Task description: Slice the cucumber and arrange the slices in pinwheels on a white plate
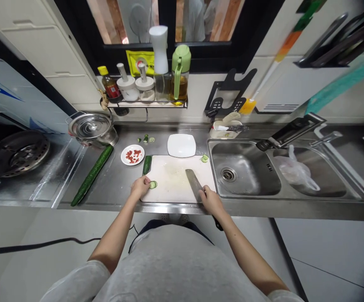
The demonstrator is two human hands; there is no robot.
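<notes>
My right hand (212, 200) grips a kitchen knife (194, 183), its broad blade lying low over the right part of the white cutting board (166, 193). At the board's left edge, my left hand (140, 187) is closed, fingertips pinched against a few thin cucumber slices (153, 184). Just above that hand, a cut piece of cucumber (147, 165) rests along the board's upper left edge. More cucumber slices (204, 158) sit in the upper right corner of the board. Wet marks show on its middle.
Behind the board stand a white square plate (182, 145) and a round plate with red chopped bits (132, 154). A whole cucumber (92, 175) lies left, near a lidded steel pot (92, 128). The double sink (247, 167) borders the board's right side. Seasoning bottles fill a rack (147, 103).
</notes>
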